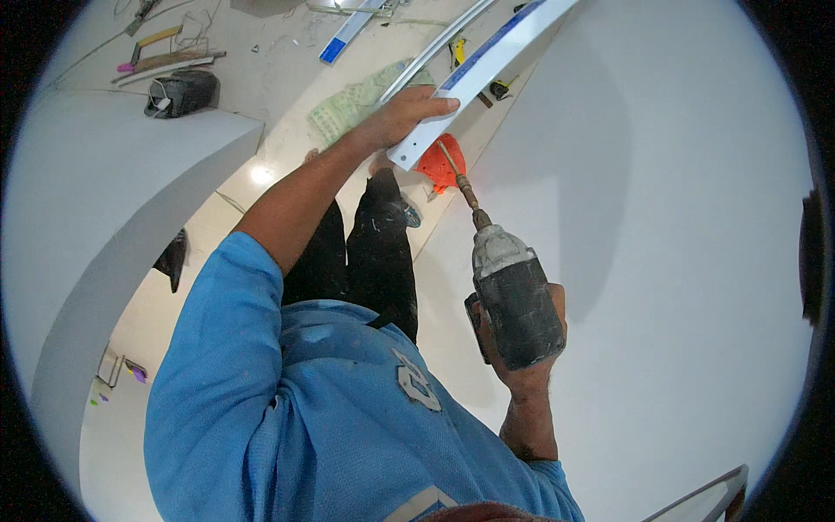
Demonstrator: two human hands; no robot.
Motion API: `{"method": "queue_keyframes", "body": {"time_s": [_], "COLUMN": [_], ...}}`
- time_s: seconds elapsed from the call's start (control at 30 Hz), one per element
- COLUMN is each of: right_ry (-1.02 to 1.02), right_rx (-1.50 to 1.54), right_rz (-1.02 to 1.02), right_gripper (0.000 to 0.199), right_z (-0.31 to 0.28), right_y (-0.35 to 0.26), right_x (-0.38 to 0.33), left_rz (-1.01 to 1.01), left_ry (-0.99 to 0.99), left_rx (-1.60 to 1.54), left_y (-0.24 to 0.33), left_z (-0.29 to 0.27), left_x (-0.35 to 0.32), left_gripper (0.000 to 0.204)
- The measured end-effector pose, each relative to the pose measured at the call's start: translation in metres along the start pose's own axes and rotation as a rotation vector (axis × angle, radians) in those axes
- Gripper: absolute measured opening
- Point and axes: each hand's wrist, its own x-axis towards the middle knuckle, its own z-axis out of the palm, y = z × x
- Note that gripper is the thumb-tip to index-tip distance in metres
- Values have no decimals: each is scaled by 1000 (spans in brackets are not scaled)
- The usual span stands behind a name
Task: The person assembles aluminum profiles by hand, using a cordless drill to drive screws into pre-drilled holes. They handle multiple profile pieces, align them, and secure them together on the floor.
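Observation:
My left hand (pixel 404 116) grips a long white metal profile (pixel 474 83) near its lower end, thumb laid over its face. Blue film runs along one edge of the profile, and small dark holes show near its end. My right hand (pixel 522 357) is wrapped round the handle of a black and grey cordless drill (pixel 517 300); the drill's body hides most of the fingers. A long bit in the chuck points up at the profile, its tip by the end with the holes. Whether the tip touches cannot be made out.
A white wall (pixel 678 217) rises close on my right; a white ledge (pixel 130 157) curves on my left, a black bag (pixel 181 93) beside it. On the floor lie a green cloth (pixel 348 104), an orange bag (pixel 445 161), a tape measure (pixel 499 89), a hacksaw (pixel 156 39) and another blue-ended profile (pixel 348 33).

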Motion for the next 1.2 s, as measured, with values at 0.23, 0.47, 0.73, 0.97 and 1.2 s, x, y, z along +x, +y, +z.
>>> {"method": "queue_keyframes", "body": {"time_s": [0.23, 0.47, 0.73, 0.97, 1.2], "right_ry": [-26, -69, -94, -125, -108], "right_rx": [70, 120, 101, 100, 50], "right_rz": [-70, -40, 18, 39, -6], "right_gripper": [43, 41, 41, 41, 41], "right_z": [-15, -22, -33, -41, -43], "right_y": [-12, -19, -29, -38, -41], "right_x": [30, 34, 37, 40, 41], "left_rz": [58, 87, 48, 75, 28], "left_ry": [75, 71, 67, 90, 14], "left_rx": [78, 110, 197, 229, 173], "left_y": [-4, -9, 4, 3, 11], "left_z": [16, 23, 29, 31, 28], "left_x": [7, 6, -1, -2, -5], "left_gripper": [71, 79, 78, 83, 90]}}
